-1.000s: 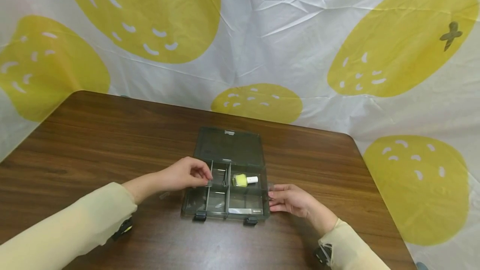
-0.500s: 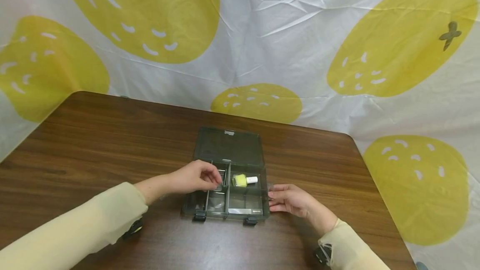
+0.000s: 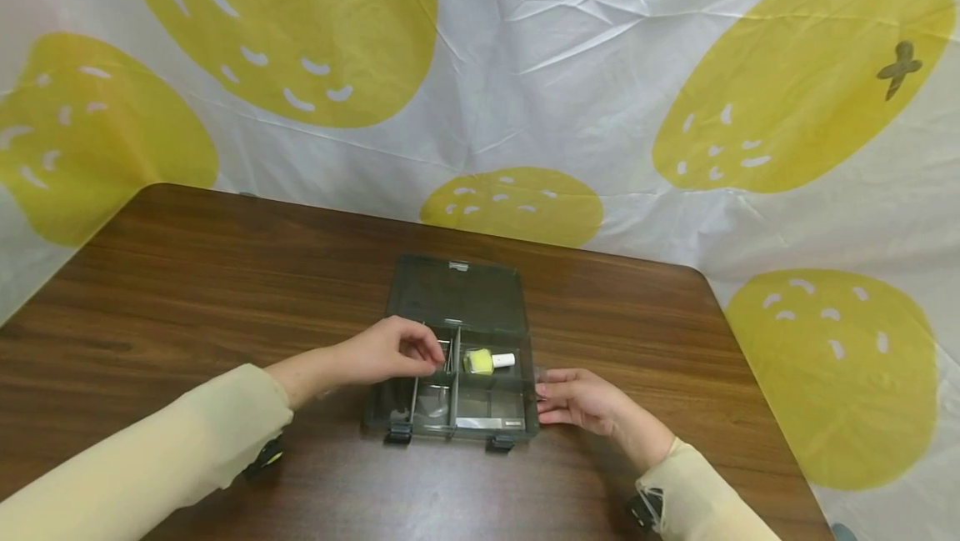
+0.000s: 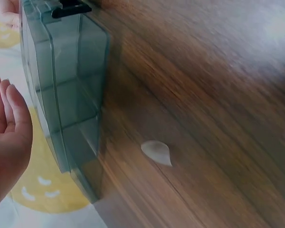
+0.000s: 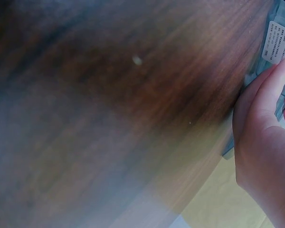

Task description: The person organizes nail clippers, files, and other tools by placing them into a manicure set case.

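A dark see-through compartment box lies open on the wooden table, its lid flat behind it. In the back right compartment lies a small yellow-green bottle with a white cap. My left hand hovers over the back middle compartments, thumb and fingertips pinched together on a small grey piece that is too small to identify. My right hand rests with straight fingers against the box's right wall. The left wrist view shows the box's side and my fingers. The right wrist view shows fingers by the box's label.
The brown table has a rounded far right corner. A white sheet with big yellow fruit prints hangs behind and around it. A small pale fleck lies on the wood beside the box.
My left hand moved right from the box's left divider to over the middle, then drew back a little toward the back compartments. The right hand, the box and the bottle stayed put.
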### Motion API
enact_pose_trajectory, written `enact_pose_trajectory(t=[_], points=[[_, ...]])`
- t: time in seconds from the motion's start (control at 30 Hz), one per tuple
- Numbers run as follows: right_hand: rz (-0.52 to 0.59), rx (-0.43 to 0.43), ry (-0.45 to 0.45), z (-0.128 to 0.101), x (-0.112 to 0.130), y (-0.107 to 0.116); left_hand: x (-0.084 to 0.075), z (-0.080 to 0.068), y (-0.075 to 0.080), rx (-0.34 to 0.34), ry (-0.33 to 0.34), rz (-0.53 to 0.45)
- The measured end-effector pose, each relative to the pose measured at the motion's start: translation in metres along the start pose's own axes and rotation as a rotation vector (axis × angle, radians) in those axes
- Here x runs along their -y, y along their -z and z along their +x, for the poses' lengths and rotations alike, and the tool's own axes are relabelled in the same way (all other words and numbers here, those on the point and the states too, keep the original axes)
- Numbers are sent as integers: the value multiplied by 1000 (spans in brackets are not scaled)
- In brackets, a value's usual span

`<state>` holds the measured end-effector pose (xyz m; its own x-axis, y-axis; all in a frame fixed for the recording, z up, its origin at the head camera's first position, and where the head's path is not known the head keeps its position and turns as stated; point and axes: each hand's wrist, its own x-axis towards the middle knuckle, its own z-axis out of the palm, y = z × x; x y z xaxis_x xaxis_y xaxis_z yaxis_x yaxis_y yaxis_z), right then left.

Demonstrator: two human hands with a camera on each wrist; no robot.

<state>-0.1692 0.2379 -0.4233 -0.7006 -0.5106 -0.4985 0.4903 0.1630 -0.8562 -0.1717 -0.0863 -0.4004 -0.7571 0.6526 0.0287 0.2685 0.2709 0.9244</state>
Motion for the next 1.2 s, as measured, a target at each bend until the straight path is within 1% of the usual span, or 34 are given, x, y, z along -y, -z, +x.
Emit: enact_pose_trajectory(t=[0.23, 0.4, 0.57, 0.8, 0.97, 1.07, 1.2], points=[[-5, 5, 1, 0, 0, 0, 9, -11, 11, -60, 7, 15], [-12, 4, 0, 0, 0, 0, 16, -24, 20, -93, 33, 28], [-9, 3, 2, 0, 0, 0, 26, -38, 29, -114, 54, 44], [-10, 1, -1, 0, 0, -1, 46, -63, 40, -137, 68, 70], [-19, -1, -1, 1, -1, -1, 59, -80, 45, -138, 98, 88], [-24, -8, -4, 1, -1, 0, 63, -87, 46, -136, 119, 113], [-29, -17, -8, 1, -2, 0, 66, -91, 45, -139, 130, 156]])
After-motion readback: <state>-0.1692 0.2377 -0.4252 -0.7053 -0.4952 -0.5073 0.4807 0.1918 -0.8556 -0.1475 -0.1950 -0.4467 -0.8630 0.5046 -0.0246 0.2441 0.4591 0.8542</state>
